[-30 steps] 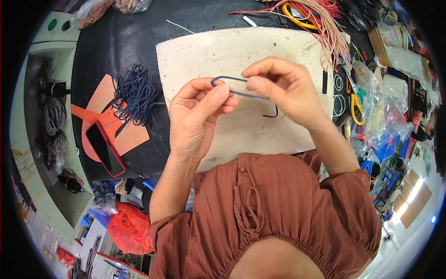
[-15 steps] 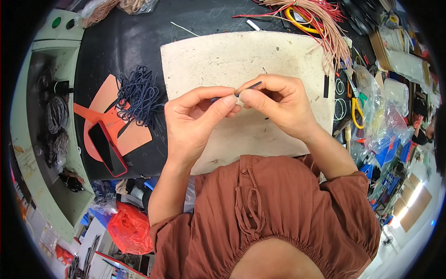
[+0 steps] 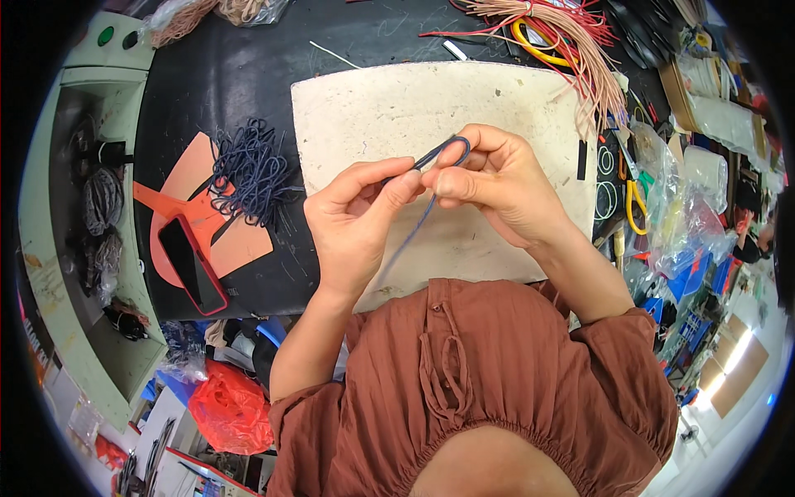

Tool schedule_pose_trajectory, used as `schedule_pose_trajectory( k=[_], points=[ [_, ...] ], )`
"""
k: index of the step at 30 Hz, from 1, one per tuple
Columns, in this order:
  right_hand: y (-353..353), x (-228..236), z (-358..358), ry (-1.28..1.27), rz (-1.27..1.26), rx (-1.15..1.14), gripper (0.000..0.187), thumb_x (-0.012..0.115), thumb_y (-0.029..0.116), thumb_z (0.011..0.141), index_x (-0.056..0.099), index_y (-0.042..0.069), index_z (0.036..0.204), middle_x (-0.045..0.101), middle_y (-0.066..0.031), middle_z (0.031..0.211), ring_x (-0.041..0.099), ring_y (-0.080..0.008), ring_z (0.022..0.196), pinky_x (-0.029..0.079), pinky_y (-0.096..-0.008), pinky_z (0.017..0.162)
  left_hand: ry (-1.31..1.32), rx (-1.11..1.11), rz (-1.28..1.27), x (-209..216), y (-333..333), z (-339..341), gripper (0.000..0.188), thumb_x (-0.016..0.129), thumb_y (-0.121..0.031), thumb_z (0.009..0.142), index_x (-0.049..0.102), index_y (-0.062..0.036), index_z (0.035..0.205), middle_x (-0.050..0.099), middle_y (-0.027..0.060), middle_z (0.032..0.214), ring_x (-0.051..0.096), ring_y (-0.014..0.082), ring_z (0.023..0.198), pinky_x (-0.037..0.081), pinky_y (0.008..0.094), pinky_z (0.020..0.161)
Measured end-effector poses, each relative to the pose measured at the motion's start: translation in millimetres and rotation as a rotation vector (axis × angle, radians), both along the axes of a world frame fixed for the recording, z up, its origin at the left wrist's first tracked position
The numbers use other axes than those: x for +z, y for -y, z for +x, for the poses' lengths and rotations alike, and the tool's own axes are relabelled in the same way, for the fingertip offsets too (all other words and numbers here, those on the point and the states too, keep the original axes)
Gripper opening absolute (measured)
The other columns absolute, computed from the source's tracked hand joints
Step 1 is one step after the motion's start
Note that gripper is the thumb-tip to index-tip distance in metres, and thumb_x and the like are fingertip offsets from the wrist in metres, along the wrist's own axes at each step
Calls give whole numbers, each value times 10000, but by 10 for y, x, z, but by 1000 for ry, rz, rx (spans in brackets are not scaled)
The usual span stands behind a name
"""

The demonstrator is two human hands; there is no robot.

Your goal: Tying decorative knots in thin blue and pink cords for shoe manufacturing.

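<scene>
Over the cream work board [image 3: 364, 103] I hold a thin navy cord [image 3: 429, 156] between my two hands. My left hand [image 3: 356, 207] pinches it between thumb and index finger. My right hand [image 3: 505, 182] is closed on it too, thumb against the fingers, with the cord bent in a loop around the index fingertip. One end hangs from the right fingers down toward my body, slightly blurred. What lies between the pinched fingertips is partly hidden. To the left, a tangled bundle of navy cords [image 3: 251, 174] rests partly on an orange fan-shaped piece [image 3: 192, 211].
A phone in a red case [image 3: 193, 265] lies on the black table at left. Red and beige cords [image 3: 571, 50] pile up at the far right, beside yellow-handled scissors [image 3: 636, 207] and clear plastic bags [image 3: 683, 195]. A red plastic bag [image 3: 230, 406] sits below the table edge.
The cord, earlier a short straight piece between my fingertips, now shows a loop over the right index finger and a hanging end. My hands have shifted only slightly.
</scene>
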State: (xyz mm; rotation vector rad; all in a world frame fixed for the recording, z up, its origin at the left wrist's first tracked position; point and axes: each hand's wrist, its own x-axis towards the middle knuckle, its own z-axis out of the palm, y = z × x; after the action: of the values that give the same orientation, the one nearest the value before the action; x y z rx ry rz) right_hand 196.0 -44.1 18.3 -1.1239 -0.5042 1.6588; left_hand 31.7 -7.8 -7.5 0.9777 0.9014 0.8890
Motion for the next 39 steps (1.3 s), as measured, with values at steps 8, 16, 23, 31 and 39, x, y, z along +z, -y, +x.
schedule_pose_trajectory(
  k=[8, 16, 23, 31, 39],
  points=[
    [102, -199, -125, -195, -72, -210, 157, 684, 91, 786, 536, 56, 824, 621, -52, 810, 569, -81, 723, 450, -205, 635, -252, -29, 539, -97, 33, -19, 194, 667, 63, 736, 646, 44, 928, 640, 125, 875, 612, 142, 772, 483, 219, 664],
    [107, -182, -247, -74, -54, -233, 151, 680, 87, 787, 552, 52, 858, 595, -24, 786, 540, -69, 732, 426, -204, 658, -364, 88, 756, -49, 47, 59, 167, 704, 29, 700, 665, 15, 862, 657, 115, 791, 645, 168, 682, 502, 241, 610],
    [-66, -120, 10, 499, 256, -61, 316, 623, 98, 808, 553, -43, 1082, 625, -49, 903, 559, -101, 796, 448, -228, 731, -83, -63, 7, 60, 53, -40, 101, 625, 12, 802, 629, 78, 878, 633, 118, 799, 617, 135, 666, 488, 221, 597],
    [-372, 79, 84, 417, 192, 138, 339, 650, 170, 813, 593, -57, 1058, 643, -65, 827, 588, -89, 768, 459, -208, 697, -108, -287, -124, 132, 111, -110, 95, 631, 3, 799, 637, 62, 872, 628, 94, 777, 606, 122, 645, 486, 215, 592],
    [-231, -210, -64, 551, 229, -113, 120, 654, 66, 749, 673, 26, 861, 643, -29, 792, 576, -124, 719, 460, -253, 670, 477, 55, -393, 133, 55, -141, 127, 604, -47, 838, 598, 38, 932, 604, 73, 857, 528, 115, 660, 436, 230, 630]
  ],
)
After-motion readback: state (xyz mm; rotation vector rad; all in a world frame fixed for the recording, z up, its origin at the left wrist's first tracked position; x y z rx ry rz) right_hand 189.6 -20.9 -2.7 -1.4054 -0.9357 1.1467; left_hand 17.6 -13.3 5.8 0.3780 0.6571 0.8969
